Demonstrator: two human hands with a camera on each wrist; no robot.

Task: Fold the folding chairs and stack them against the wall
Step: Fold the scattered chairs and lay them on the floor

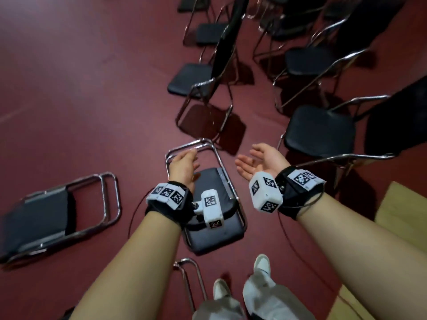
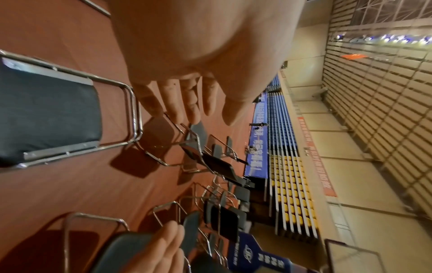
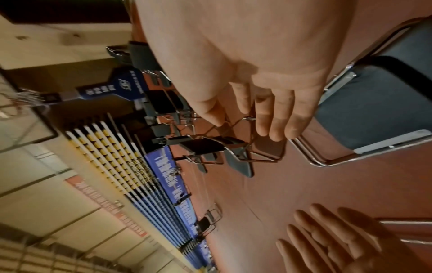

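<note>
Bare hands [image 1: 184,166] [image 1: 258,161] hover, fingers straight (empty).

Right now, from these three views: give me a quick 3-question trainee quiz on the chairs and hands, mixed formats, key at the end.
1. True or false: the left hand grips a chair frame.
2. Multiple choice: the folded chair under the hands is A) leaning on a wall, B) lying flat on the red floor, C) held by the right hand.
3. Fill in: the second folded chair lies to the person's ____.

Key: 1 false; 2 B; 3 left.
</note>
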